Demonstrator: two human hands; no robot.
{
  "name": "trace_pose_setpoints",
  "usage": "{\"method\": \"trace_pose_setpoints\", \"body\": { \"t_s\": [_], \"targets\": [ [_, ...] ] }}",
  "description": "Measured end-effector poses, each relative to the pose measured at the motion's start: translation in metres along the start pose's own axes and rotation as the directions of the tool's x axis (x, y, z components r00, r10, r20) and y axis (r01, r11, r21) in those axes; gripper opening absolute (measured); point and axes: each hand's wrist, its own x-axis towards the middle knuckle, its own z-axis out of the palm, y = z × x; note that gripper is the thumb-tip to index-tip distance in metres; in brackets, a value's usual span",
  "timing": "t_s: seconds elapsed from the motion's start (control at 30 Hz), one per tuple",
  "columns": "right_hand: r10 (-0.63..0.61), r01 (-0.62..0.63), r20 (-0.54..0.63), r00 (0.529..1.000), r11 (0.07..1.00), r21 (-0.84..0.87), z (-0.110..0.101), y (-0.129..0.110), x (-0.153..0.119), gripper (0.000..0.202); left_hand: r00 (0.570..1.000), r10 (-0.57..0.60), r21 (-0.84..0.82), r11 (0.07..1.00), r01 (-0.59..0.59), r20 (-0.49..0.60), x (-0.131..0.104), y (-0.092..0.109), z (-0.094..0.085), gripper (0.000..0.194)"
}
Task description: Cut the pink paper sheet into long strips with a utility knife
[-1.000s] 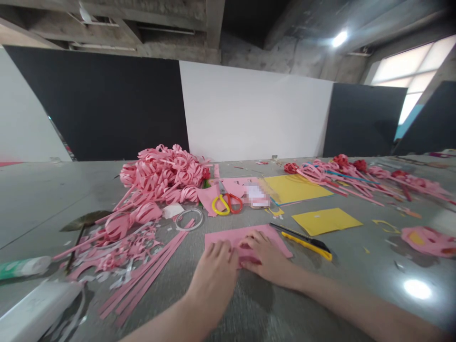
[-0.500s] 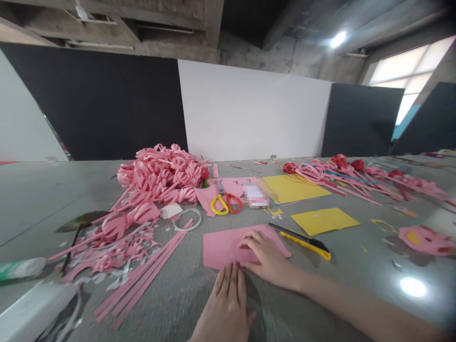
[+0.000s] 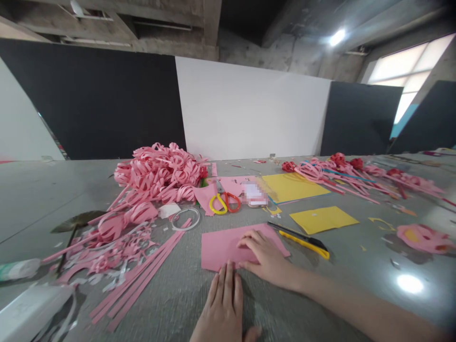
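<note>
A folded sheet of pink paper (image 3: 217, 249) lies flat on the grey table in front of me. My right hand (image 3: 261, 256) rests on its right half, the fingers slightly curved and lying on the paper. At the near edge of the sheet is my left hand (image 3: 223, 301), its fingers stretched out flat with the tips touching that edge and the thumb held apart. Just right of the paper lies a black-and-yellow tool (image 3: 304, 243) that looks like a utility knife. Scissors (image 3: 218, 204) with a yellow and a red handle lie beyond the sheet.
To the left are pink paper strips (image 3: 151, 275), scraps (image 3: 117, 251), a roll of clear tape (image 3: 185, 219) and a heap of pink paper loops (image 3: 160, 171). A phone (image 3: 254, 194), yellow paper (image 3: 324, 220) and pink paper flowers (image 3: 342, 175) lie farther back and right.
My left hand has slid slightly left along the near edge of the paper, its thumb now farther out. The right hand stays in place, and the whole view has shifted a little.
</note>
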Motion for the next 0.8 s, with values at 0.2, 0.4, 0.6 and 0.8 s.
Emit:
{"method": "trace_pose_setpoints", "body": {
  "t_s": [0.2, 0.4, 0.6, 0.8],
  "targets": [
    [0.010, -0.010, 0.009, 1.000, 1.000, 0.006, -0.001, -0.001, 0.000, 0.028, 0.992, -0.047, 0.109, 0.992, 0.060, -0.118, -0.005, 0.004, 0.008, 0.074],
    [0.004, -0.004, -0.001, 1.000, 1.000, 0.019, -0.001, 0.000, 0.000, 0.027, 0.979, -0.190, 0.111, 0.974, 0.197, -0.071, -0.008, 0.006, 0.011, 0.083],
    [0.020, -0.020, 0.007, 1.000, 1.000, 0.023, -0.002, -0.001, 0.000, 0.026, 0.963, -0.262, 0.063, 0.964, 0.258, 0.067, -0.018, -0.005, 0.010, 0.084],
    [0.012, -0.012, -0.001, 1.000, 1.000, 0.026, -0.001, 0.000, 0.000, 0.027, 0.930, -0.320, 0.171, 0.941, 0.291, 0.180, -0.010, -0.007, -0.018, 0.086]
  ]
}}
